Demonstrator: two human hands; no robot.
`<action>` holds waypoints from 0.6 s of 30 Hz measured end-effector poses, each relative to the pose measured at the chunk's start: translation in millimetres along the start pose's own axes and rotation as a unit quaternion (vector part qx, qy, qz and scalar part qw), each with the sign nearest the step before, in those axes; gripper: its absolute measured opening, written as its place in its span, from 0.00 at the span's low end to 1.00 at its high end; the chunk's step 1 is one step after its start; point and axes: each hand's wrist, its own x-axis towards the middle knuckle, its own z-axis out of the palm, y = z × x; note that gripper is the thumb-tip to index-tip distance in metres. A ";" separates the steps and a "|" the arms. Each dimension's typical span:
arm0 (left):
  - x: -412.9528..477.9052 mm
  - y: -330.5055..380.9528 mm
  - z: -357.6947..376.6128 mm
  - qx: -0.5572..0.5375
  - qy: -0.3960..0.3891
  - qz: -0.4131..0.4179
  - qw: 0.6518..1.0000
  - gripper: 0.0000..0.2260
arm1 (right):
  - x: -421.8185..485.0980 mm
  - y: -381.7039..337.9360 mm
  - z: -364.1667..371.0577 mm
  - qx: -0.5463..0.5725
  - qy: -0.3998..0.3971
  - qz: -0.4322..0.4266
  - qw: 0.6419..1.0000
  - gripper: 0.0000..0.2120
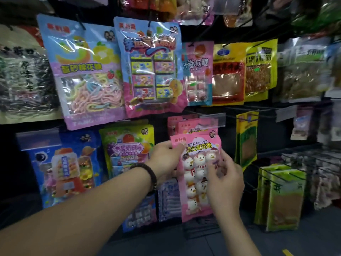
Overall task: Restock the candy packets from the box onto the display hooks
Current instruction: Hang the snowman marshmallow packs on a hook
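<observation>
A pink packet of snowman marshmallows (pixel 195 174) hangs upright in front of the display wall, low and just right of centre. My left hand (pixel 166 159) pinches its top left corner. My right hand (pixel 225 180) holds its right edge, with the fingers curled over the front. Behind it more pink packets of the same kind (pixel 186 126) hang on a hook. The hook's tip is hidden by the packets. No box is in view.
Candy packets fill the hooks: pastel string candy (pixel 81 71), a blue-pink packet (pixel 151 67), a fruit packet (pixel 129 148) left of my hands. Green-yellow packets (pixel 278 196) and bare hook wires (pixel 313 159) stick out at the right. A price tag strip (pixel 208 119) sits above.
</observation>
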 end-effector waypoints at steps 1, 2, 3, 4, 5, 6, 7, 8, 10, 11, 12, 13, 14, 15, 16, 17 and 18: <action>7.8 0.9 8.4 0.009 0.010 0.010 1.000 0.18 | 2.2 3.2 -0.2 -0.011 -0.001 -0.012 1.000 0.20; 13.0 1.7 15.3 0.015 0.018 0.018 1.000 0.19 | 3.7 5.7 -0.4 -0.021 -0.007 -0.023 0.999 0.21; 16.3 3.3 21.4 0.019 0.020 0.026 0.999 0.19 | 4.5 8.6 -0.7 -0.032 -0.013 -0.030 0.999 0.21; 18.6 5.0 26.7 0.026 0.020 0.035 0.999 0.19 | 5.0 10.5 -2.1 -0.040 -0.021 -0.036 0.998 0.22; 20.7 5.9 31.1 0.033 0.021 0.045 0.998 0.20 | 6.3 12.2 -3.4 -0.046 -0.026 -0.041 0.998 0.23; 21.5 6.9 35.2 0.036 0.023 0.055 0.998 0.20 | 7.9 13.3 -5.1 -0.050 -0.032 -0.046 0.997 0.24; 24.1 6.8 38.3 0.036 0.026 0.063 0.997 0.20 | 9.8 13.6 -6.7 -0.051 -0.039 -0.052 0.997 0.24; 26.0 6.9 41.3 0.034 0.029 0.068 0.997 0.19 | 11.7 13.7 -8.4 -0.052 -0.047 -0.058 0.996 0.24; 30.4 7.2 45.3 0.038 0.037 0.072 0.996 0.18 | 15.3 13.3 -10.2 -0.051 -0.066 -0.066 0.994 0.23; 32.2 8.4 46.9 0.043 0.042 0.075 0.995 0.18 | 16.7 13.2 -10.4 -0.053 -0.073 -0.067 0.994 0.23; 33.7 9.4 47.9 0.047 0.047 0.077 0.995 0.18 | 17.9 13.4 -10.5 -0.055 -0.079 -0.068 0.993 0.23; 35.8 9.8 48.7 0.047 0.053 0.077 0.995 0.19 | 18.8 13.8 -10.5 -0.057 -0.084 -0.070 0.992 0.23; 37.2 10.2 49.6 0.043 0.058 0.074 0.995 0.19 | 19.3 14.4 -10.3 -0.057 -0.089 -0.071 0.992 0.23; 38.7 10.4 50.2 0.039 0.061 0.069 0.995 0.20 | 20.0 14.7 -10.2 -0.055 -0.095 -0.070 0.991 0.23; 40.1 10.7 50.6 0.036 0.063 0.063 0.995 0.20 | 20.1 15.2 -10.2 -0.052 -0.102 -0.070 0.991 0.23; 41.8 10.8 50.8 0.037 0.064 0.059 0.995 0.20 | 20.2 15.9 -10.4 -0.049 -0.108 -0.071 0.990 0.24; 44.3 10.8 50.7 0.042 0.066 0.060 0.995 0.20 | 20.2 16.8 -10.6 -0.046 -0.115 -0.074 0.990 0.25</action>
